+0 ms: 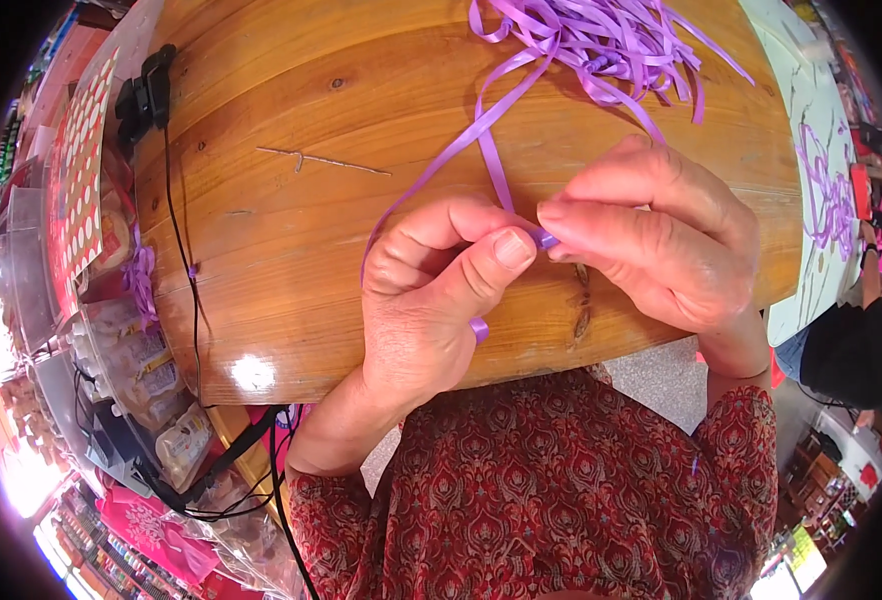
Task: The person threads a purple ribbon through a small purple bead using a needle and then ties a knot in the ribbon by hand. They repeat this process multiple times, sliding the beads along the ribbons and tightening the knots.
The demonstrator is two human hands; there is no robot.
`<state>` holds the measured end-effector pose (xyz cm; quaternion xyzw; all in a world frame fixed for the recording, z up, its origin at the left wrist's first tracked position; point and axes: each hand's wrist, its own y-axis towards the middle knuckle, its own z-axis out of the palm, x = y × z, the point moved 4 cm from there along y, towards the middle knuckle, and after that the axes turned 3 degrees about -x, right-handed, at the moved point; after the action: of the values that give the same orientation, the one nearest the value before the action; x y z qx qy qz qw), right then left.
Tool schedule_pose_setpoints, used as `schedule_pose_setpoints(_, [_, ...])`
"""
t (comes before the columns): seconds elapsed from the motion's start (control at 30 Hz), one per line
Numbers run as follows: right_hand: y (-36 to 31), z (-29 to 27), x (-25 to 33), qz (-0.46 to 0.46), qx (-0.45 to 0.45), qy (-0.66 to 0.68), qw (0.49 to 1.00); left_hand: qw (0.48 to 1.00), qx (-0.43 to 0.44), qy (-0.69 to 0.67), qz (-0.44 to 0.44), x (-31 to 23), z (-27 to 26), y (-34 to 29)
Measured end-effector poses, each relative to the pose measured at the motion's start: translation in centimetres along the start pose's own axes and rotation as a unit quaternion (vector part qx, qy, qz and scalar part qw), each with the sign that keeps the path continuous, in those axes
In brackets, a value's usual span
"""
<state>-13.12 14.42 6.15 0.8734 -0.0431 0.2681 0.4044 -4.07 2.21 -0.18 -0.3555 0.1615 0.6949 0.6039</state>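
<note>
Where pinched, purple ribbon seems folded.

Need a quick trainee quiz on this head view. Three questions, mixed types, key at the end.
1. Short answer: what are the fingertips of the left hand and right hand pinching?
2. True or false: the thin strand lies to the right of both hands.
3. Multiple choice: where does the black cable run on the wooden table?
A) Along its left side
B) Along its right side
C) Across its middle

Key:
1. A purple ribbon.
2. False; it lies farther up the table, toward the left.
3. A
</note>
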Motion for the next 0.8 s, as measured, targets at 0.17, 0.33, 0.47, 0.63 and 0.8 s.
schedule_pose_setpoints(0.17, [0.0,-0.2,0.3,0.014,0.016,0.039,0.999,0.995,0.022,-0.078,-0.061,0.9,0.1,0.0])
schedule_pose_setpoints(0.33, [-0.1,-0.2,0.3,0.023,0.034,0.085,0.996,0.997,0.063,-0.032,-0.018,0.5,0.7,-0.1])
schedule_pose_setpoints(0.47, [-0.3,-0.1,0.5,0.036,0.029,0.083,0.995,0.998,0.048,-0.044,-0.011,0.6,0.6,-0.5])
schedule_pose_setpoints(0.63, [-0.5,0.6,0.3,0.052,0.005,0.088,0.995,0.999,0.040,-0.008,0.015,0.4,0.2,-0.8])
schedule_pose_setpoints(0.8, [-0.4,1.3,-0.4,0.060,0.015,0.076,0.995,0.998,-0.030,0.026,0.051,0.3,0.3,-0.6])
